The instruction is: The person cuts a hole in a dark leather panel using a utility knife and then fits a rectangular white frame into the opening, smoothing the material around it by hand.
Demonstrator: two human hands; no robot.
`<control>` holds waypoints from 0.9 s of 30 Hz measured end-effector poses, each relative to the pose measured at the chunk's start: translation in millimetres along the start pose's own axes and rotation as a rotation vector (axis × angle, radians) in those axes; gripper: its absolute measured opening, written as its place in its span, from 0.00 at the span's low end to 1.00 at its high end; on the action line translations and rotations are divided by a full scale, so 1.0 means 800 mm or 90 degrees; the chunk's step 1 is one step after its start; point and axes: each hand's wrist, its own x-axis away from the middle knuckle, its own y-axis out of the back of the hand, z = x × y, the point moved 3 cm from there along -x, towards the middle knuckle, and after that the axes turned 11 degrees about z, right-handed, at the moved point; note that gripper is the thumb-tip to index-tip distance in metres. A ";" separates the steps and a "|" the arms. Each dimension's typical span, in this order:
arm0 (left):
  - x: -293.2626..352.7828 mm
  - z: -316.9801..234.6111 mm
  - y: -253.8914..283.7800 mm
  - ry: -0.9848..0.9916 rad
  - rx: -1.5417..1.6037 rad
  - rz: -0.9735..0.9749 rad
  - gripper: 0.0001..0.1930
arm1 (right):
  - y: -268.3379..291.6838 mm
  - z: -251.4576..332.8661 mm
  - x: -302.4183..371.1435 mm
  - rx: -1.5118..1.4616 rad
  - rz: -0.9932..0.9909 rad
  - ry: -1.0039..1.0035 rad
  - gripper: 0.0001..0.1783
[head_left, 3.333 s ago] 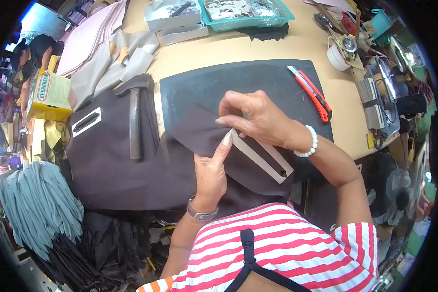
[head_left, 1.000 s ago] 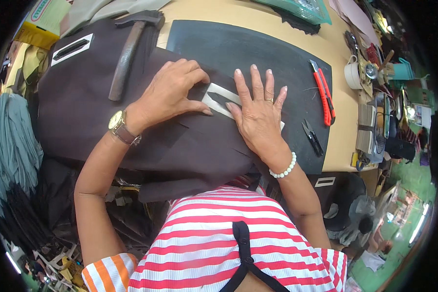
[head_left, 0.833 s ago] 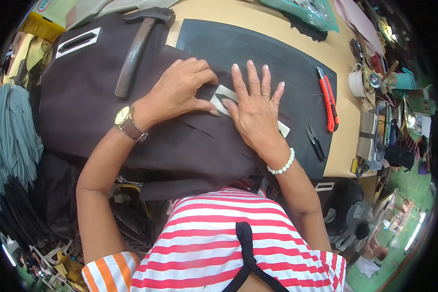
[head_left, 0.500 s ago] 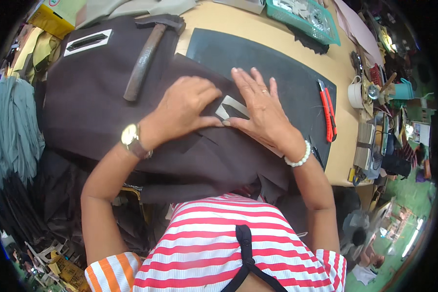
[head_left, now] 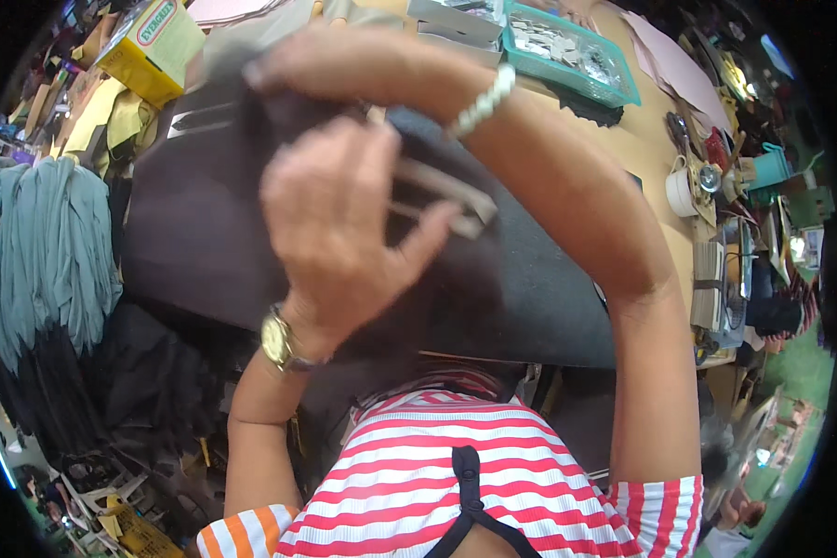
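Dark brown cloth covers the left and middle of the table. My left hand is over it, blurred, with the thumb stretched away from the fingers. Beside that thumb, a pale rectangular frame with a dark slit lies on the cloth, smeared by motion. My right arm crosses to the far left, and my right hand is at the cloth's far edge. Its fingers are too blurred to show whether they grip the cloth. A second pale frame is at the far left. The hammer cannot be made out.
A dark cutting mat lies at the right of the table. Behind it stands a teal basket of small pieces. A yellow-green box is at the far left. Blue-grey cloth hangs at the left.
My right hand has swung from the middle to the far left. My left hand has lifted off the slit frame's near corner, and the cloth has shifted, baring the mat's near part.
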 end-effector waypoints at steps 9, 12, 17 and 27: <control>-0.115 0.038 -0.006 -0.012 -0.233 -0.306 0.47 | 0.117 0.065 0.100 -0.589 -0.390 0.343 0.11; -0.125 0.063 -0.024 -0.036 -0.224 -0.295 0.41 | 0.130 0.036 0.145 -0.660 -0.468 0.375 0.11; -0.118 0.059 -0.076 -0.124 -0.032 -0.117 0.29 | 0.108 -0.057 0.240 -0.688 -0.629 0.294 0.12; -0.048 0.019 -0.100 -0.069 0.505 0.586 0.34 | -0.057 -0.133 0.423 -0.389 -0.860 -0.183 0.29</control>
